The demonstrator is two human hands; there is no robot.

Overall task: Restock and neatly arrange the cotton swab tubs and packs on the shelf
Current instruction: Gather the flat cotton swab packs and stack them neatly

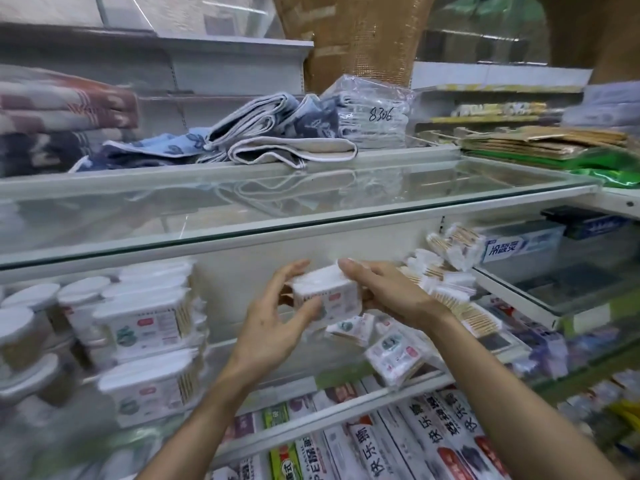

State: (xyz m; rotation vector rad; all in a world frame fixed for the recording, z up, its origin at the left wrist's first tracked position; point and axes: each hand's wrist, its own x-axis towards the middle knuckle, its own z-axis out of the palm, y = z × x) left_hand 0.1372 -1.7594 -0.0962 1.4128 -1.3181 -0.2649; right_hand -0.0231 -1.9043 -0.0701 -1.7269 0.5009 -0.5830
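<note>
Both hands hold one rectangular cotton swab pack (327,296) in the air in front of the middle shelf. My left hand (277,317) grips its left end, thumb under the front. My right hand (388,289) grips its right end, fingers curled over the top. Stacked rectangular swab boxes (149,323) stand at the shelf's left, with round swab tubs (31,327) beside them. Loose small swab packs (394,355) lie below my right hand. Bundles of wooden-stick swabs (453,271) are heaped at the right.
A glass shelf (311,206) above carries folded towels (277,140) and a bagged stack marked 8306 (377,112). Toothpaste boxes (415,441) fill the shelf below. A second glass shelf (554,299) with boxed goods juts out at right.
</note>
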